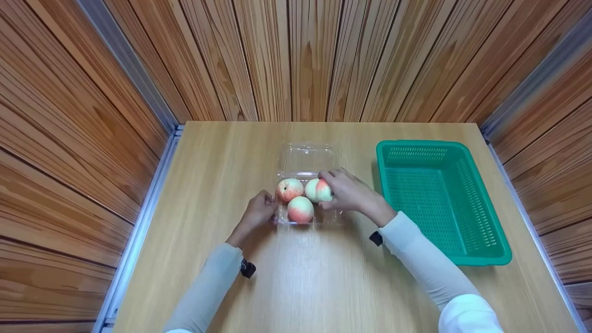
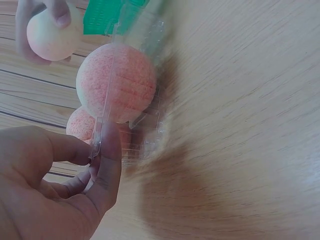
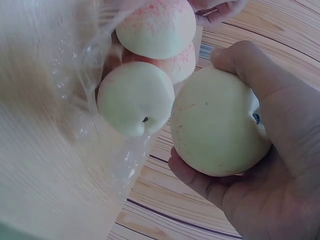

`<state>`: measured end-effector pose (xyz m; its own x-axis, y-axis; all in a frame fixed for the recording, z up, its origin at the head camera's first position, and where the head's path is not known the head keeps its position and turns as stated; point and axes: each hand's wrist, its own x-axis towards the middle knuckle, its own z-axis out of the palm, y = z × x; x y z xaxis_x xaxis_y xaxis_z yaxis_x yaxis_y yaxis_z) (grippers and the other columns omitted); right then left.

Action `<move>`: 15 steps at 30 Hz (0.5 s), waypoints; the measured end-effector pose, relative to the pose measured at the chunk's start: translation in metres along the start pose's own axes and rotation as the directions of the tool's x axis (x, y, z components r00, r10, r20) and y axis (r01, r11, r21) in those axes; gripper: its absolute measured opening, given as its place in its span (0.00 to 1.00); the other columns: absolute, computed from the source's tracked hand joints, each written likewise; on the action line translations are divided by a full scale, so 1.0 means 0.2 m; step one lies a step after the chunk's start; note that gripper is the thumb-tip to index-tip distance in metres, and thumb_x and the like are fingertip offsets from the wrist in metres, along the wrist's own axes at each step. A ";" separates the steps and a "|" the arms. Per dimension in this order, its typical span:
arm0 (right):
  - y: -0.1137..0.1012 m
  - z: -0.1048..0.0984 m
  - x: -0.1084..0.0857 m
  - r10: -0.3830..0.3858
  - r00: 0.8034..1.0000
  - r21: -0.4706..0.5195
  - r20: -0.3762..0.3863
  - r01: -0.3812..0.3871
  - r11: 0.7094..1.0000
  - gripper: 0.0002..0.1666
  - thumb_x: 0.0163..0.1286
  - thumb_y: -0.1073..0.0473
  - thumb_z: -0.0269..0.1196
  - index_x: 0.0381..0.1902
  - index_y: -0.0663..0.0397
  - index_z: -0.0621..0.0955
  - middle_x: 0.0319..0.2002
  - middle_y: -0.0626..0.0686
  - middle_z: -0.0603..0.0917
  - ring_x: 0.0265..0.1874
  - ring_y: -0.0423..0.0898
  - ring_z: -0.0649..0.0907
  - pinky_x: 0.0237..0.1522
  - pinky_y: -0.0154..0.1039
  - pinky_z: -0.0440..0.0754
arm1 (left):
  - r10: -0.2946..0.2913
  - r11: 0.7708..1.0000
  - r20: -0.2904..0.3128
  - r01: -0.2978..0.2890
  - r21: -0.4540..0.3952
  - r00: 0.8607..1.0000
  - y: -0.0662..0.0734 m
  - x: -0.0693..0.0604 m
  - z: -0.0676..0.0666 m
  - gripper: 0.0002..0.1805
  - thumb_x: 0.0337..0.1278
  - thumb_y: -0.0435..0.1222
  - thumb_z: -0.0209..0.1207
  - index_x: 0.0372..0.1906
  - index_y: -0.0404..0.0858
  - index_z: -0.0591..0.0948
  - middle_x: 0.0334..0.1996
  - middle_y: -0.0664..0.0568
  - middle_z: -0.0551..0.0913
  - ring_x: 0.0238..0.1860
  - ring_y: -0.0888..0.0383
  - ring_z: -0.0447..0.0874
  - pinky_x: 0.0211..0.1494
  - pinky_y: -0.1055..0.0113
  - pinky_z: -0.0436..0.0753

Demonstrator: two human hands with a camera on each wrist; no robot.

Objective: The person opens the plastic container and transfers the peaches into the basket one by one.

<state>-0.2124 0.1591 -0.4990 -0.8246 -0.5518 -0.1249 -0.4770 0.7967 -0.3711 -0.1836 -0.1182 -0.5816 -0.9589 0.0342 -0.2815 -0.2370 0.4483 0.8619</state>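
Observation:
A clear plastic clamshell box lies with its lid folded back on the table. Three pale, red-blushed peaches sit in its base: one at left, one at the front and one at the back right. My right hand grips another peach above the box's right part, thumb and fingers around it. At the box's left edge, my left hand pinches the thin plastic rim between thumb and fingers. The held peach partly covers the back right one in the head view.
A green plastic basket with slotted walls stands on the right of the wooden table. Wood-patterned panels with metal strips enclose the table at the back and both sides.

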 end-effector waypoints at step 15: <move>0.03 -0.07 0.00 0.003 0.998 0.034 -0.060 -0.001 0.999 0.42 0.63 0.46 0.78 0.70 0.53 0.74 0.62 0.60 0.79 0.57 0.60 0.82 0.61 0.59 0.86 | -0.001 1.000 -0.016 0.001 0.007 1.000 0.00 0.00 0.01 0.11 0.76 0.38 0.61 0.39 0.35 0.74 0.25 0.52 0.76 0.21 0.60 0.77 0.23 0.73 0.73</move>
<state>-0.2188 0.1670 -0.4885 -0.8427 -0.5336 -0.0710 -0.4655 0.7886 -0.4018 -0.1833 -0.1171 -0.5817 -0.9611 0.0193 -0.2754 -0.2369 0.4547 0.8586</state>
